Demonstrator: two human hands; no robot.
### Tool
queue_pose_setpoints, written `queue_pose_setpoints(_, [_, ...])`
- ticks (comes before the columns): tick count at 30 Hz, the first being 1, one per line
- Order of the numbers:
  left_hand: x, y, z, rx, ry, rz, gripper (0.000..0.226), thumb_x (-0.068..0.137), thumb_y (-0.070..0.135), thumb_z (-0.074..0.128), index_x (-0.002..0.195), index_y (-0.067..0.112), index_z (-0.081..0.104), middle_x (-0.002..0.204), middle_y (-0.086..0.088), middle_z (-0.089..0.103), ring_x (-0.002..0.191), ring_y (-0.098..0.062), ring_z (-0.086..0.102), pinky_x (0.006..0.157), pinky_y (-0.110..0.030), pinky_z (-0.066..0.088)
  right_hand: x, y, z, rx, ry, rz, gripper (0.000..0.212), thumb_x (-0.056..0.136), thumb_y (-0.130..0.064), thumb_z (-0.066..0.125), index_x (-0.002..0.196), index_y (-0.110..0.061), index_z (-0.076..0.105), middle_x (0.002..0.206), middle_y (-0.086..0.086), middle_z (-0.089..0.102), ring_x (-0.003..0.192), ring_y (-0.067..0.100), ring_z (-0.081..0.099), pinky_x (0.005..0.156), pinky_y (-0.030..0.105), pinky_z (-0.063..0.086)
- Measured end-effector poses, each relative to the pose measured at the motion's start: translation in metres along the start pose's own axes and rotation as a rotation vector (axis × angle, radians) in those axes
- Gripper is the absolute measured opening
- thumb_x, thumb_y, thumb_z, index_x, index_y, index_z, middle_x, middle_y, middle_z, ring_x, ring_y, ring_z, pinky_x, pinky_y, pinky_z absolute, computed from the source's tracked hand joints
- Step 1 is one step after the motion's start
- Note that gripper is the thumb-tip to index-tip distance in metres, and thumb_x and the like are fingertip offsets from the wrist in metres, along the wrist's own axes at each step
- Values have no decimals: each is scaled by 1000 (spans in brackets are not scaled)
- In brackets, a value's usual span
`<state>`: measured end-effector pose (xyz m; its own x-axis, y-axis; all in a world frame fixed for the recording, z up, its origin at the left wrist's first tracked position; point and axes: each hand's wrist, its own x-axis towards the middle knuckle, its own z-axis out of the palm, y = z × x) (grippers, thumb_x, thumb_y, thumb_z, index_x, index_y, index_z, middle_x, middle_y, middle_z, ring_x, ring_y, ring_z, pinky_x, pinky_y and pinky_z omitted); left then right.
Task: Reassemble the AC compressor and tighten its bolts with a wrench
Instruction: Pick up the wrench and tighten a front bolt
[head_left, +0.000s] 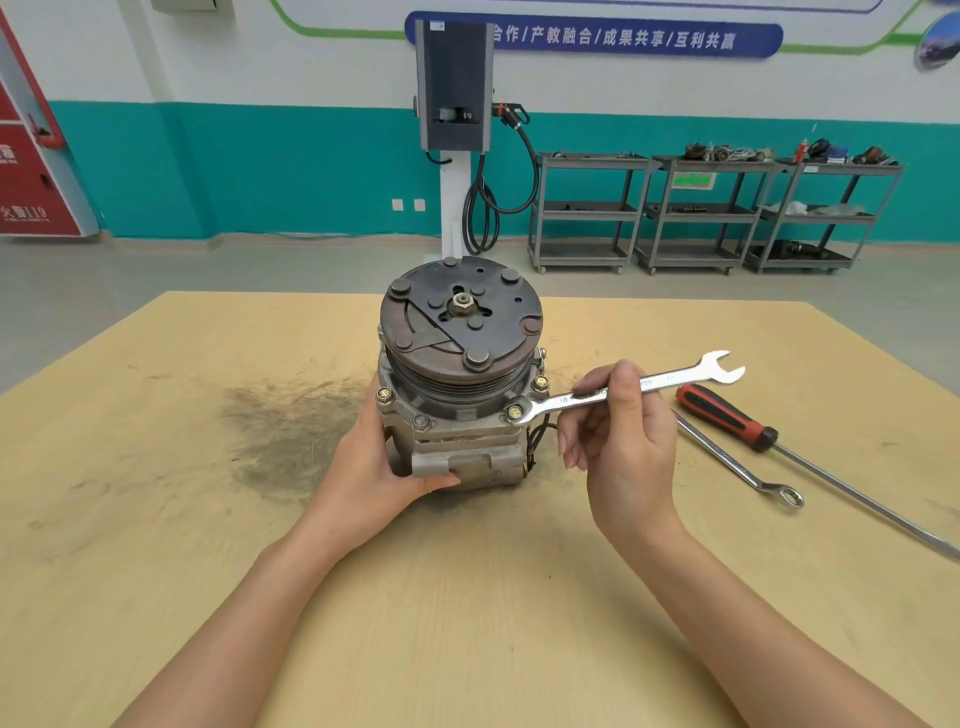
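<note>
1. The AC compressor stands upright near the middle of the wooden table, its clutch plate facing up.
2. Your left hand wraps around the lower body of the compressor and steadies it.
3. Your right hand pinches the shank of one combination wrench; its ring end sits over the bolt at the front right of the flange, and its open end points away to the right.
4. The compressor looks assembled, so tightening seems to be what remains.
5. Four flange bolts show from here; any behind the pulley are hidden, and you cannot judge how tight each one is.
6. To your right on the table lie one red-handled screwdriver and one second wrench, making two wrenches in all.
</note>
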<state>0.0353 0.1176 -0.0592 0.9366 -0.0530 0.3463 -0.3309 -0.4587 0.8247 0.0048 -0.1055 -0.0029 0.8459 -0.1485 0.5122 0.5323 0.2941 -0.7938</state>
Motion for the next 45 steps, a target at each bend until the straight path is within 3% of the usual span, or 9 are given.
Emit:
queue_pose_setpoints(4, [1, -3, 1, 10, 6, 7, 100, 58, 33, 92, 141, 24, 36, 108, 47, 55, 103, 26, 49, 78, 5, 38, 9, 1, -2, 88, -67, 148, 41, 97, -38, 38, 69, -28, 67, 47, 5, 53, 37, 13, 44, 38, 18, 34])
queue_pose_setpoints(13, [1, -1, 1, -22, 2, 9, 106, 50, 53, 87, 139, 24, 37, 110, 44, 57, 104, 22, 52, 79, 2, 41, 21, -2, -7, 173, -172, 314, 39, 101, -34, 41, 74, -20, 67, 53, 5, 56, 43, 13, 48, 40, 19, 37])
queue_pose_setpoints(16, [1, -3, 1, -2, 5, 8, 104, 56, 37, 92, 142, 24, 35, 110, 44, 57, 105, 21, 53, 80, 0, 42, 21, -3, -6, 179, -166, 324, 35, 99, -35, 42, 79, -15, 62, 53, 6, 55, 43, 14, 47, 41, 20, 37])
queue_pose_setpoints(22, [2, -4, 1, 24, 17, 9, 104, 58, 32, 93, 143, 24, 33, 107, 44, 57, 103, 21, 53, 80, -6, 44, 14, 0, -3, 119, -69, 191, 39, 99, -34, 39, 71, -21, 63, 47, 5, 51, 38, 15, 41, 39, 21, 33])
queue_pose_setpoints(27, [2, -5, 2, 23, 19, 17, 102, 56, 34, 93, 140, 23, 35, 108, 47, 55, 102, 25, 51, 77, 5, 37, 7, 1, 2, 116, 18, 133, 36, 95, -35, 40, 73, -14, 58, 42, 5, 47, 34, 14, 38, 38, 20, 33])
queue_pose_setpoints(34, [2, -3, 1, 16, 11, 4, 108, 53, 43, 91, 142, 20, 33, 109, 50, 53, 103, 28, 48, 78, 6, 37, 5, 2, 4, 112, 35, 121, 36, 95, -34, 40, 71, -16, 60, 42, 4, 46, 34, 13, 38, 38, 19, 33])
queue_pose_setpoints(39, [0, 2, 0, -9, 7, -7, 115, 45, 60, 82, 141, 22, 33, 108, 53, 50, 102, 31, 46, 77, 7, 36, 3, 0, 4, 87, 54, 97, 36, 96, -35, 40, 71, -18, 60, 42, 3, 47, 34, 12, 37, 38, 19, 32])
queue_pose_setpoints(45, [0, 1, 0, 9, 6, -6, 101, 55, 40, 92, 137, 27, 35, 108, 50, 53, 102, 29, 48, 76, 6, 37, -1, -2, 6, 34, 80, 33, 39, 97, -34, 39, 67, -27, 64, 41, 2, 47, 35, 12, 38, 39, 19, 31])
